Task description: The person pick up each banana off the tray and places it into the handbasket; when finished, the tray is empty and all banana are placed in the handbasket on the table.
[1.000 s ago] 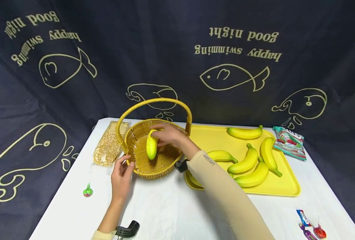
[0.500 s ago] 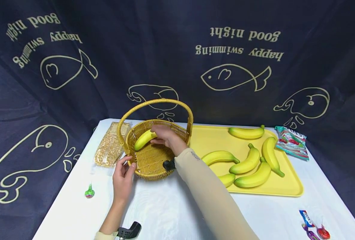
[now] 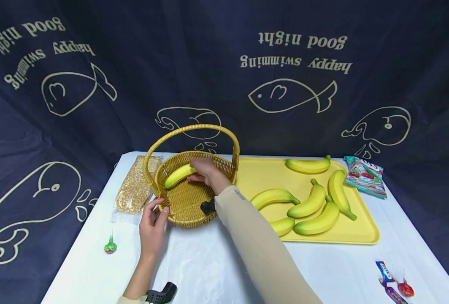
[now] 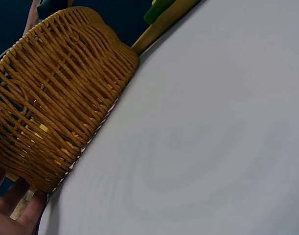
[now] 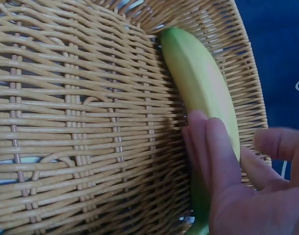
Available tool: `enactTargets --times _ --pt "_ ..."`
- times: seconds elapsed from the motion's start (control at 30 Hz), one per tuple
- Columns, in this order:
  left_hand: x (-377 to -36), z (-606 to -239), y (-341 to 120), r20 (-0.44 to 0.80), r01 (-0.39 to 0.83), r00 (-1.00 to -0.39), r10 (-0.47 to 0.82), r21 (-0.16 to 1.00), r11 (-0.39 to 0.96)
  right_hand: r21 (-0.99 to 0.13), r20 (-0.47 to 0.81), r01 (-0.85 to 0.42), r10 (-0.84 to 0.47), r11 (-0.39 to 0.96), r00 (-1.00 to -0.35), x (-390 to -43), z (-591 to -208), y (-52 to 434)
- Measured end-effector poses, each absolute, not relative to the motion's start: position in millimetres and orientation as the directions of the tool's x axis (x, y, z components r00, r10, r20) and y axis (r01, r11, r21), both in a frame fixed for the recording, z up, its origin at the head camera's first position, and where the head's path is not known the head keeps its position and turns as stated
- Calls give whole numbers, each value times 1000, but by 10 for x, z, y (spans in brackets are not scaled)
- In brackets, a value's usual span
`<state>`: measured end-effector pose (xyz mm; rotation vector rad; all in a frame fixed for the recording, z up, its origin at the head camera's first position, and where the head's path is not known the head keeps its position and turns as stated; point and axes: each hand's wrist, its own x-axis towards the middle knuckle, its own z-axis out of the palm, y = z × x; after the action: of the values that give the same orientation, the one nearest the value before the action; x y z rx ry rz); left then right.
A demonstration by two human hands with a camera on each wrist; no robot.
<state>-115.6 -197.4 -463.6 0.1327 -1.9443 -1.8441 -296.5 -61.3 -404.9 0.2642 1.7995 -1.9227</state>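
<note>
Head view shows my right hand (image 3: 205, 171) inside the wicker basket (image 3: 188, 202), fingers curled over one end of a banana (image 3: 178, 175) that lies along the basket's far-left inner wall. On the right wrist view the grip is plain — fingertips (image 5: 208, 147) rest on the banana's (image 5: 200, 93) yellow side while the thumb sits on the other side of it, so the hand is grasping the fruit against the woven wall (image 5: 80, 112).

My left hand (image 3: 153, 226) is at the basket's near-left rim, fingers loosely bent with the tips touching the weave, not wrapped round anything; the left wrist view catches only a fingertip (image 4: 32, 213) just beside the basket's base (image 4: 56, 107) on the white table (image 4: 203, 147).

Just right of the basket sits a yellow tray (image 3: 262, 171) with six more bananas — one (image 3: 309, 164) along its far edge, the others grouped near the middle and front. A bag of corn kernels (image 3: 135, 185) lies left of the basket, a green-wrapped lollipop (image 3: 110, 246) near the table's left edge, a snack packet (image 3: 365, 175) beyond the tray's right end, and a few wrapped sweets (image 3: 393, 285) at the near right corner.
</note>
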Motion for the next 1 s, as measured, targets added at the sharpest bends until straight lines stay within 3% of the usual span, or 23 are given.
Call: enactTargets --times 0.37,0.43,0.53,0.57,0.63,0.73,0.83,1.0 --pt "-1141 -4605 -2013 238 219 -892 -384 971 94 -892 -441 452 -206 -6 -873 -2954 -4084 -658" --pt "-1145 -4603 -2021 233 210 -893 -384 972 102 -922 -388 380 -226 78 -894 -2954 -4082 -663" --pt "-1154 -4598 -2025 230 205 -896 -379 973 105 -913 -235 113 -279 393 -931 -2965 -4060 -684" --pt "-1159 -4598 -2025 230 205 -897 -376 973 105 -854 -170 -16 -308 520 -936 -2969 -4047 -697" --pt "-1162 -4595 -2021 234 208 -897 -374 972 108 -634 -53 -268 -387 725 -920 -2981 -4011 -733" --pt "-1164 -4600 -2011 238 212 -895 -376 971 111 -277 27 -498 -512 821 -859 -2981 -3960 -797" --pt "-1150 -4616 -1993 236 209 -896 -376 971 113 -55 -7 -591 -593 804 -805 -2950 -3968 -853" --pt "-1121 -4634 -1966 241 211 -893 -381 970 122 100 -45 -626 -625 774 -779 -2923 -4069 -940"
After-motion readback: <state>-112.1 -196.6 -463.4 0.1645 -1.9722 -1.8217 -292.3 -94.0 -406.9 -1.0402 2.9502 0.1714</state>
